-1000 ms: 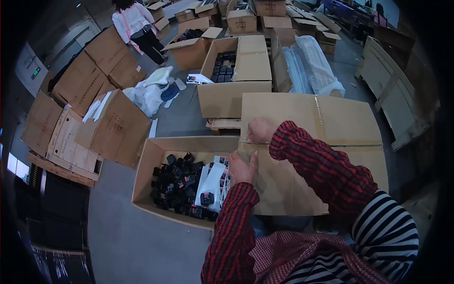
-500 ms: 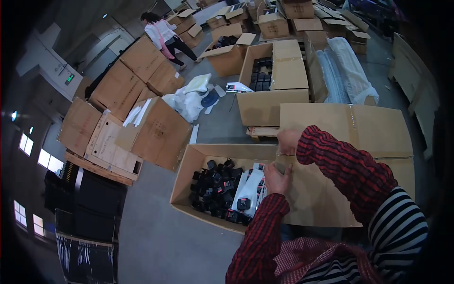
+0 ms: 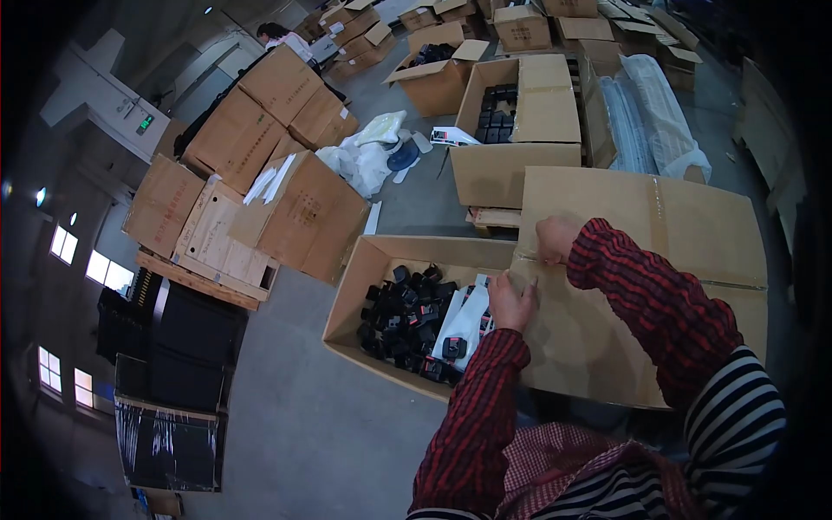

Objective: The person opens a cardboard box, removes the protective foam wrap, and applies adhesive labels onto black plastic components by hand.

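Observation:
A long cardboard box stands below my hands, its left part uncovered, with a heap of small black parts inside. White printed sheets lie on the heap, and one black part rests on them. At the edge of the closed cardboard flap, my left hand is closed, thumb above the edge and fingers on the open side. Farther along that edge my right hand is curled into a fist over the flap. Whatever its fingers hold is hidden.
Behind is another half-open box of black parts. Plastic-wrapped bundles stand beside it. Stacked cartons, a wooden crate and white plastic bags are at the left. A person is partly hidden behind cartons.
The view has shifted, so most of the scene sits higher and farther right. My right hand has moved slightly right over the flap. The person in the background is now mostly behind cartons.

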`<action>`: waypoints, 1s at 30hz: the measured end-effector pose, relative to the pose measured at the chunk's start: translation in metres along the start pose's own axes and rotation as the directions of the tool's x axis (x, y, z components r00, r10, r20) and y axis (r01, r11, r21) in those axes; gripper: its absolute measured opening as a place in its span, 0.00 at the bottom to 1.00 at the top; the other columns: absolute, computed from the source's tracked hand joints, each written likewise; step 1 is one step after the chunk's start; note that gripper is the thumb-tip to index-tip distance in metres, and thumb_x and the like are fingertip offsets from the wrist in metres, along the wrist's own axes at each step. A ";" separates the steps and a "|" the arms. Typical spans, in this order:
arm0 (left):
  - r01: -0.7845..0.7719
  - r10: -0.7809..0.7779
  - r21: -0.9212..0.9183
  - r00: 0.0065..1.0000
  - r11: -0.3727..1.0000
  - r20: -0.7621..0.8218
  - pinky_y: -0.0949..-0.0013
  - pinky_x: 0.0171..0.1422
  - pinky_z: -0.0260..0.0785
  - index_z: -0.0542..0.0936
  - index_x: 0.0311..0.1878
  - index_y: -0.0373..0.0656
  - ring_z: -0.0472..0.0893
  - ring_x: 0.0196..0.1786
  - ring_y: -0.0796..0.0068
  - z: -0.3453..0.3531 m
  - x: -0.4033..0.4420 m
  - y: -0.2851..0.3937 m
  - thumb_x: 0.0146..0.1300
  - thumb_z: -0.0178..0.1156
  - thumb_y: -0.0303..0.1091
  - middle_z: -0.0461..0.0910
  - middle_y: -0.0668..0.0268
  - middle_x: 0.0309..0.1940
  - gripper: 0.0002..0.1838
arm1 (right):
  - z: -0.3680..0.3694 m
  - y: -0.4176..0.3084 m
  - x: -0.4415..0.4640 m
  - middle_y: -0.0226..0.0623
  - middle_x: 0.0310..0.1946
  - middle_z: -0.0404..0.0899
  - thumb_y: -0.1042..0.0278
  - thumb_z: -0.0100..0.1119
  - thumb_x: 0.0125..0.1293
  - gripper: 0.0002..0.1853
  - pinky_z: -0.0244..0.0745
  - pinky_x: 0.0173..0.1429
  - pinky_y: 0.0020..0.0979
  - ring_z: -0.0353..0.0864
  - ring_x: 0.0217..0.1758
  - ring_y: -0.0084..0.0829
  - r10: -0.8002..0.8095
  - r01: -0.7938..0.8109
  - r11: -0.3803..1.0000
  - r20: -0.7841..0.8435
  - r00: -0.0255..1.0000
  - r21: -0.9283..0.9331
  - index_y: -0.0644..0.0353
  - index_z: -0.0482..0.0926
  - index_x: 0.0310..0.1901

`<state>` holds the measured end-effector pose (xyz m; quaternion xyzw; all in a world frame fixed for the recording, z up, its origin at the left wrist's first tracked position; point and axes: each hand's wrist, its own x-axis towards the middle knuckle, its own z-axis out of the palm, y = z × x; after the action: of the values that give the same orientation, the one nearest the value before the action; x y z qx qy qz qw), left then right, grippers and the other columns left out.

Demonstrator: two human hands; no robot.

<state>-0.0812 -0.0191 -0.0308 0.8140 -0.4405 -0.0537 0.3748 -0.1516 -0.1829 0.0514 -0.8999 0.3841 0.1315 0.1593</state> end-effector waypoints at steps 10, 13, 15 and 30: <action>-0.012 0.012 0.026 1.000 1.000 0.020 0.54 0.64 0.63 0.73 0.52 0.31 0.71 0.56 0.46 0.009 0.004 -0.022 0.53 0.68 0.50 0.74 0.45 0.50 0.34 | 0.009 0.049 -0.032 0.37 0.24 0.84 0.69 0.67 0.36 0.07 0.81 0.39 0.38 0.86 0.35 0.38 -0.031 0.028 0.996 -0.032 0.999 -0.084 0.58 0.85 0.22; -0.036 0.035 0.030 0.999 0.999 0.036 0.54 0.62 0.64 0.75 0.50 0.31 0.74 0.53 0.46 0.006 0.008 -0.021 0.52 0.69 0.50 0.76 0.46 0.47 0.33 | 0.018 0.066 -0.057 0.40 0.27 0.84 0.69 0.71 0.36 0.10 0.79 0.42 0.39 0.85 0.39 0.40 0.088 -0.109 0.983 -0.140 0.986 -0.148 0.57 0.86 0.25; -0.042 0.042 0.010 0.999 0.999 0.012 0.55 0.61 0.65 0.75 0.50 0.31 0.74 0.53 0.47 0.004 0.006 -0.022 0.52 0.69 0.50 0.77 0.47 0.46 0.32 | 0.018 0.094 -0.070 0.42 0.30 0.84 0.67 0.71 0.38 0.12 0.79 0.44 0.40 0.84 0.41 0.42 0.076 -0.086 0.984 -0.067 0.995 -0.159 0.59 0.85 0.29; 0.021 -0.017 -0.060 0.997 0.998 0.069 0.55 0.63 0.64 0.72 0.51 0.25 0.72 0.56 0.48 0.004 0.016 -0.032 0.55 0.68 0.46 0.73 0.42 0.51 0.32 | 0.020 0.386 -0.260 0.40 0.31 0.83 0.58 0.69 0.45 0.11 0.78 0.38 0.38 0.84 0.37 0.40 0.465 -0.470 0.790 -0.116 0.878 -0.393 0.54 0.85 0.29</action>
<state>-0.0513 -0.0234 -0.0510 0.8041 -0.4438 -0.0984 0.3832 -0.6107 -0.2588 0.0550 -0.7907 0.5592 0.2382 -0.0726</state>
